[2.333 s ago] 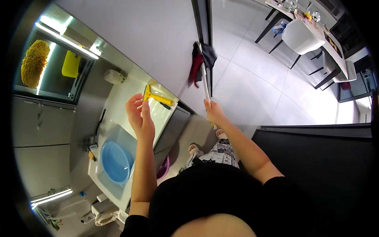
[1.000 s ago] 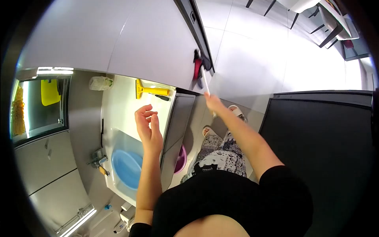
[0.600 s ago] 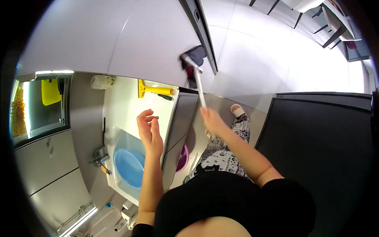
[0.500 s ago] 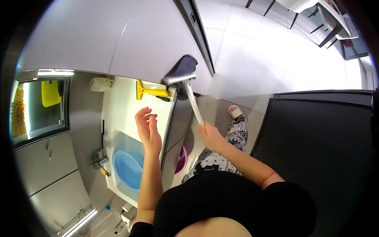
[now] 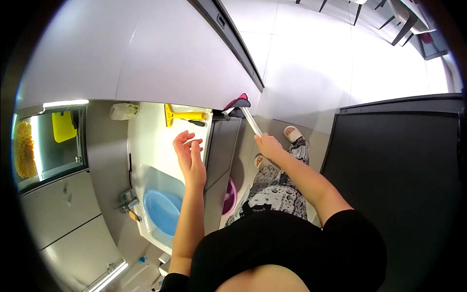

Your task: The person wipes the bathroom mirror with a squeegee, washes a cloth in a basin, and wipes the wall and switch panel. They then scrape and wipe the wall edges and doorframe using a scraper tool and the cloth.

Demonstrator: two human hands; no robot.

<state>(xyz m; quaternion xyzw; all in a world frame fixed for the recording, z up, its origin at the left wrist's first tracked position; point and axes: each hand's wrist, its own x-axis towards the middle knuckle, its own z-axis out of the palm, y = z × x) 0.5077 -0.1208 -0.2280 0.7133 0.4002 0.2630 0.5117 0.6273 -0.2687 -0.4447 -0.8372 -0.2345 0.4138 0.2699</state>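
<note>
My right hand (image 5: pixel 270 147) is wrapped round the white handle of a tool (image 5: pixel 251 120). Dark and red cloth (image 5: pixel 238 103) covers the tool's head, which is at the lower edge of the light grey wall panel, near the counter's corner. My left hand (image 5: pixel 189 158) is raised over the white counter (image 5: pixel 153 141), fingers apart and slightly curled, with nothing in it. Beyond it on the counter lie a yellow scraper-like tool (image 5: pixel 182 116) and a small black-handled item (image 5: pixel 196 123).
A blue basin (image 5: pixel 163 211) sits in the sink beside a faucet (image 5: pixel 130 207). Below the counter is a purple basin (image 5: pixel 230 196). A dark panel (image 5: pixel 394 185) stands at the right. Chairs (image 5: pixel 406 19) are at the top right, and a mirror cabinet (image 5: pixel 53 146) hangs left.
The cloth-covered head has swung over the wall panel towards the counter, then back right and turned, showing more red. My right hand has shifted with the handle; my left hand stays raised and empty.
</note>
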